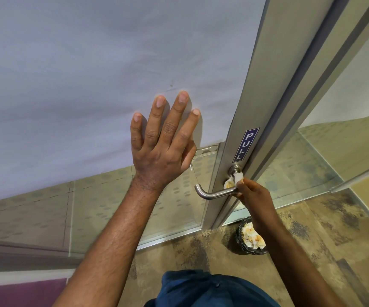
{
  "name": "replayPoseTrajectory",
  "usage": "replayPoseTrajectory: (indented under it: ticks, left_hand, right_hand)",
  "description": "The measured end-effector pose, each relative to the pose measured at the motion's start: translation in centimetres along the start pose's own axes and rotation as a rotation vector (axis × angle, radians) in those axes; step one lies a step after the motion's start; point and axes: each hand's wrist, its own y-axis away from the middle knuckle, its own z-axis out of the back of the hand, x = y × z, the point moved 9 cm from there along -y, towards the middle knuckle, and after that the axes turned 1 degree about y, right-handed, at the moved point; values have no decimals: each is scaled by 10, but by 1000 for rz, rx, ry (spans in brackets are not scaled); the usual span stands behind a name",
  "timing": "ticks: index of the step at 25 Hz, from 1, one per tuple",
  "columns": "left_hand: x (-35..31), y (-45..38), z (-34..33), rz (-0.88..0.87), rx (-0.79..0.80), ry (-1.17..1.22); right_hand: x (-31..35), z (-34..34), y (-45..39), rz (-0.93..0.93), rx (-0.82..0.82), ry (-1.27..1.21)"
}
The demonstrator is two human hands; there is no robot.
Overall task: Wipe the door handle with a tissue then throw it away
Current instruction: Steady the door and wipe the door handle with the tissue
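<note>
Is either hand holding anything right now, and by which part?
The right hand pinches the tissue by its lower right edge, against the door handle. The left hand holds nothing; it lies flat on the door panel.

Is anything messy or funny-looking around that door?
Nothing looks broken or spilled. The tissue in the right hand is crumpled with yellowish stains, pressed at the base of the door handle. The black bin on the floor is piled with similar stained tissues, all inside it.

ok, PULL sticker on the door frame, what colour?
Dark blue with white letters: PULL sticker, clearest in the head view.
</note>
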Motion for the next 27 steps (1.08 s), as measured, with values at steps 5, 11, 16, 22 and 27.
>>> replayPoseTrajectory:
  ticks: [5, 11, 16, 22, 27]
  left_hand:
    - [0, -1, 0, 4, -1, 1]
    - [-1, -1, 0, -3, -9, -3]
    - [-1, -1, 0, -2, -9, -2]
    - [0, -1, -1, 3, -5, 2]
    - [0, 0, -1, 4, -7, 0]
  right_hand:
    - [8, -2, -15, -88, 53, -12]
    - [-7, -15, -26, -237, 160, -71]
    - [-20, -33, -22, -415, 291, -438]
    - [17, -38, -42, 143, 200, 858]
    - [22, -29, -42, 105, 189, 569]
